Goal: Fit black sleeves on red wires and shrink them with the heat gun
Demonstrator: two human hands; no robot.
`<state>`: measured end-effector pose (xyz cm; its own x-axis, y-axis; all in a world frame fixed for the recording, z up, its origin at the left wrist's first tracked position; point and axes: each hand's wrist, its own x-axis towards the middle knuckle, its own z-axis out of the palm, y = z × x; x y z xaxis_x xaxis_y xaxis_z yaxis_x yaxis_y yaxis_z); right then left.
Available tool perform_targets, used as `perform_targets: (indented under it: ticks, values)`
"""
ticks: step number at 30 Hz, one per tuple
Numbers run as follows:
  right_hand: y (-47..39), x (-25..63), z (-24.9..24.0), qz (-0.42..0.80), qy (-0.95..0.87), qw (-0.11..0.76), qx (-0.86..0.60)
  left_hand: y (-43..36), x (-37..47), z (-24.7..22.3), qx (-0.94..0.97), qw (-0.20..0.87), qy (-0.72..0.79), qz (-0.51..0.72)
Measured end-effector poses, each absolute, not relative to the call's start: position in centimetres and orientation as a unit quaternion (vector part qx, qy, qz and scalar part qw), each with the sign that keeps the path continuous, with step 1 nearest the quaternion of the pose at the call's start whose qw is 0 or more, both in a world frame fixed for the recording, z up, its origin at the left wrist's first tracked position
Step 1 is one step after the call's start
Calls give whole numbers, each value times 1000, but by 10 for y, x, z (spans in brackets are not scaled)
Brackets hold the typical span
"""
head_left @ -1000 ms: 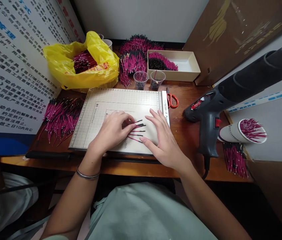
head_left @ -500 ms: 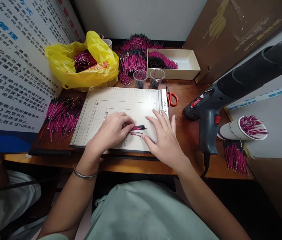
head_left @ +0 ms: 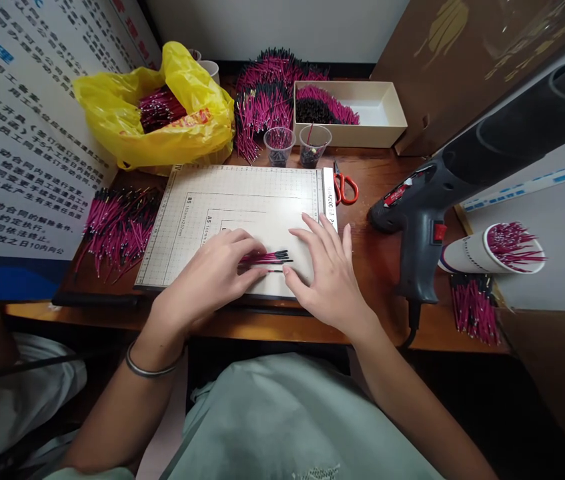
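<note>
Now my left grip (head_left: pixel 212 270) presses a small bundle of pink wires (head_left: pixel 266 259) onto the gridded mat (head_left: pixel 212 200), fingers curled; right grip (head_left: pixel 329 270) rests flat, released, beside them.

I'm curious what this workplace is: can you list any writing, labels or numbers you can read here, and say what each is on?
"B5": on the gridded cutting board, beside a frame line; the small print next to it is too small to read.
"管理": large blue characters on the wall poster; its black Chinese text is too skewed to quote, though "10" shows in the bottom line.
Ruler strip at the board's right edge: print unreadable.
Yellow bag: red label blurred.
</note>
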<state>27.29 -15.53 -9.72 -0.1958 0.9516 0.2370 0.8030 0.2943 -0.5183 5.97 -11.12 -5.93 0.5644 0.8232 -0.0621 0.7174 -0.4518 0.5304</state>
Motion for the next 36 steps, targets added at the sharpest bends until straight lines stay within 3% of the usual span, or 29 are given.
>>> perform_targets:
  ticks: [12, 22, 28, 36]
  values:
    - [-157, 274, -96, 134, -769, 266, -566, -115, 58, -54, 887, 156, 432, 47]
    - [-157, 273, -96, 126, -772, 276, -559, -110, 75, -35, 893, 88, 431, -91]
    - [-157, 273, -97, 127, -768, 292, -555, -109, 73, -29, 896, 114, 418, -95]
    - [-156, 274, -97, 134, -764, 293, -559, -108, 95, -18, 893, 23, 400, -204]
